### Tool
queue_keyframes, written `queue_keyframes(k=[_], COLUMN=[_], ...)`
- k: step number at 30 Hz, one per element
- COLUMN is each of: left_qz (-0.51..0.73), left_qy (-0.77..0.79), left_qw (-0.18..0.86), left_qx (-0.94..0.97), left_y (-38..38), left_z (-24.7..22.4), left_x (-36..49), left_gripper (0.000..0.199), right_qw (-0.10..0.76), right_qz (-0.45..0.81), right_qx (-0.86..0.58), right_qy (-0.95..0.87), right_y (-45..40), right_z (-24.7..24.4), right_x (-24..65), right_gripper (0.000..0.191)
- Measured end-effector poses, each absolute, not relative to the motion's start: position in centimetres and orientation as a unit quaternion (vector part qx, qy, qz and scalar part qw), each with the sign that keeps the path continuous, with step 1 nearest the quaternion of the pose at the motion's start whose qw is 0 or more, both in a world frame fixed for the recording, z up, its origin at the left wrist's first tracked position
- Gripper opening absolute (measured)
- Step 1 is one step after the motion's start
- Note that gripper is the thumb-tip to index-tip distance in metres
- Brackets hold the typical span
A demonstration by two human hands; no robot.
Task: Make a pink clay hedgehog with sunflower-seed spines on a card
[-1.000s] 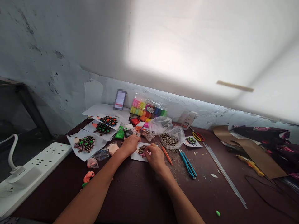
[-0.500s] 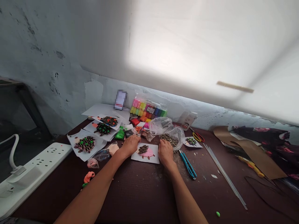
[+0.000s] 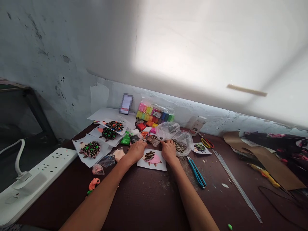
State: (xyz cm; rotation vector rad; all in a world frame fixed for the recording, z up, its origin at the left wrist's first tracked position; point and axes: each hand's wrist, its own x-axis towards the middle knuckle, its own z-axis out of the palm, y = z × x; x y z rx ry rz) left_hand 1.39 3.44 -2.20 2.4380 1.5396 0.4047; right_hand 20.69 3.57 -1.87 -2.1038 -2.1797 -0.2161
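A white paper card [image 3: 158,166] lies between my hands. It bears a flat pink clay hedgehog [image 3: 157,158] with rows of striped sunflower seeds [image 3: 149,156] on its left part. My left hand [image 3: 137,151] rests at the card's upper left, its fingers curled and closed; whatever they hold is hidden. Over the card's upper right, my right hand [image 3: 169,150] has bent, closed fingers beside a clear plastic bag [image 3: 186,141] of seeds [image 3: 180,147]. I cannot make out anything in its fingertips.
Finished seed hedgehog cards [image 3: 90,150] lie at the left, near a white power strip [image 3: 51,163]. Clay packs [image 3: 154,114] and a phone [image 3: 126,103] stand at the wall. A blue cutter [image 3: 197,173], scissors [image 3: 207,143], glue sticks [image 3: 237,184] and a yellow glue gun [image 3: 267,176] lie right.
My right hand has shifted slightly left and up over the card's corner, its fingers extending leftward. My left hand stays near the card's upper left. The view has shifted slightly.
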Motion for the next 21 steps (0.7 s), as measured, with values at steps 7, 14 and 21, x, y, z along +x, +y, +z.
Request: queue_keyframes(k=[7, 14, 21], left_qz=[0.128, 0.126, 0.124], left_qy=[0.532, 0.532, 0.550], left_qw=[0.115, 0.109, 0.114], left_qx=[0.829, 0.830, 0.818], left_y=[3.48, 3.43, 3.03], left_z=[-2.28, -2.33, -1.56], left_x=[1.43, 1.39, 1.45], left_gripper=[0.025, 0.024, 0.027], right_qw=[0.068, 0.062, 0.079], right_qz=[-0.099, -0.099, -0.078], right_qx=[-0.690, -0.689, -0.666], right_qy=[-0.713, -0.715, -0.737], right_y=[3.66, 3.79, 3.62], right_z=[-2.09, -2.23, -1.84], right_x=[20.98, 21.06, 21.04], right_gripper=[0.023, 0.024, 0.024])
